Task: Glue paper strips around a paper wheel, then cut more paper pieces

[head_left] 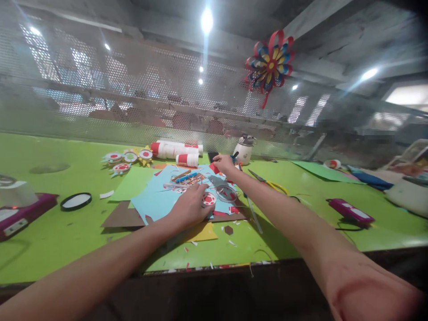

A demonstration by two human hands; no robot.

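Observation:
My left hand [190, 206] curls around a small white disc [209, 199] with red patches, thumb and fingers at its edge, low over the light-blue paper [152, 189]. Farther out, my right hand [225, 164] is closed, fingertips together at a small red paper piece [214, 168]. Between the hands lies a clear round roll [226, 193], perhaps of tape. Pens [186, 177] and paper scraps are heaped on the blue sheets. Several disc turtles or suns [121, 168] with cut paper points sit at the back left.
White-and-red paper cups [187, 160] lie behind the sheets, near a white bottle [244, 149]. Yellow-handled scissors [277, 187] rest right of my right forearm. Purple power strips [351, 212] stand at both sides. A black-rimmed disc [76, 201] lies left. A paper flower [271, 65] hangs above.

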